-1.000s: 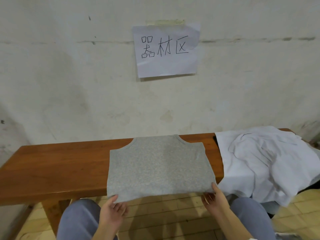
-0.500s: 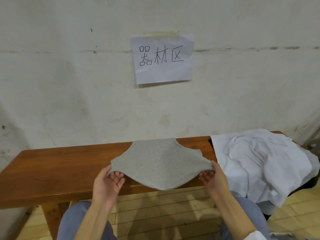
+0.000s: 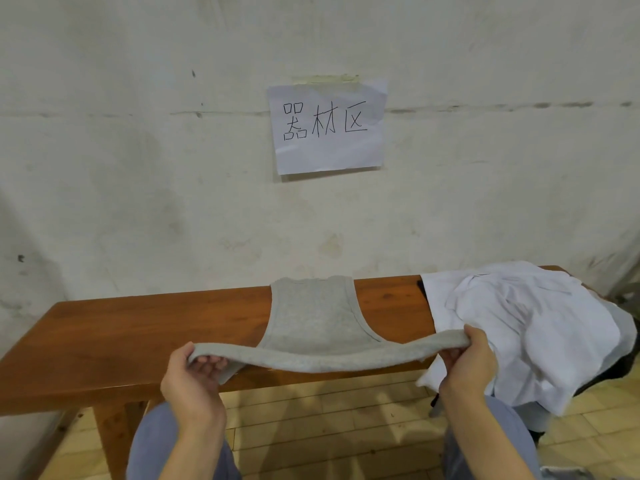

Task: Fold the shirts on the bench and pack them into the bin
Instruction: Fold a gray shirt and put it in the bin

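Observation:
A grey sleeveless shirt (image 3: 313, 323) lies on the wooden bench (image 3: 145, 337), neck end toward the wall. Its near hem is lifted off the bench and stretched in a sagging band between my hands. My left hand (image 3: 194, 379) pinches the hem's left corner, thumb on top. My right hand (image 3: 465, 362) grips the right corner the same way. A pile of white shirts (image 3: 530, 327) covers the bench's right end and hangs over its front edge. No bin is in view.
The bench stands against a stained white wall with a taped paper sign (image 3: 327, 128). My knees in blue-grey trousers (image 3: 162, 441) are just in front of the bench. Tiled floor (image 3: 329, 420) shows below. Dark cloth peeks from under the white pile at the far right.
Both hands raised the grey shirt's near hem from below the bench edge and carried it up and toward the wall, so the lower half now arches over the upper half.

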`<state>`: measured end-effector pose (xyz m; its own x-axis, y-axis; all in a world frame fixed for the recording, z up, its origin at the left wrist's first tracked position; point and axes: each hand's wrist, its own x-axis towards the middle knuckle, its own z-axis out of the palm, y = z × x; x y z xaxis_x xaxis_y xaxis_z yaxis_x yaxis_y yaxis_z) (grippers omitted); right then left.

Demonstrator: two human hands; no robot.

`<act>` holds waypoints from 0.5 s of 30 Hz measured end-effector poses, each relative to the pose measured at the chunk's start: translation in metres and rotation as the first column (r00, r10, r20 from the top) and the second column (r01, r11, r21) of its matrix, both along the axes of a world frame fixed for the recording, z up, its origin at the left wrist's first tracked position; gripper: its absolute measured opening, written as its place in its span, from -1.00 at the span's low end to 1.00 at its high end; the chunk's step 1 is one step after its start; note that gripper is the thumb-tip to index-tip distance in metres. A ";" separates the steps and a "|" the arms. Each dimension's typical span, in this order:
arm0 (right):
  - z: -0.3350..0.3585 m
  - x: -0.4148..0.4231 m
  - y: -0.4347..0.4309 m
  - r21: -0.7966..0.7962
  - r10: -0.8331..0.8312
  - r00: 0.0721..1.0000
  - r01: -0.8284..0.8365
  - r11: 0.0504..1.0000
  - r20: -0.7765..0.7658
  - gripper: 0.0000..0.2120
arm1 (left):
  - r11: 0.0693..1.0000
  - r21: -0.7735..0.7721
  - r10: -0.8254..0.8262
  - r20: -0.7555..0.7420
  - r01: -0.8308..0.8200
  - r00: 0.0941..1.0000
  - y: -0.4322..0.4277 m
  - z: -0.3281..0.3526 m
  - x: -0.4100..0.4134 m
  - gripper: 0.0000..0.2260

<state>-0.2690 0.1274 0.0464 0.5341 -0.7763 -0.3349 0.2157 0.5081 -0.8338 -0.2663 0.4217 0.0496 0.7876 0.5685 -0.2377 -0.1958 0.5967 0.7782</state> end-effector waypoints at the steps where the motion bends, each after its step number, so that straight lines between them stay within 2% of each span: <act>1: 0.000 -0.002 0.001 0.003 -0.024 1.000 0.024 1.000 -0.002 -0.84 | 0.999 0.005 0.033 -0.007 -0.033 0.999 -0.003 0.000 -0.002 -0.76; 7: 0.000 -0.004 -0.001 -0.041 -0.098 0.995 0.097 0.994 -0.023 -0.84 | 0.977 0.022 0.215 -0.060 -0.214 0.975 -0.010 0.000 0.001 -0.80; 15: -0.006 0.009 0.001 -0.196 -0.156 0.988 0.157 0.968 0.020 -0.75 | 0.960 0.118 0.259 -0.027 -0.254 0.965 -0.017 -0.002 0.014 -0.87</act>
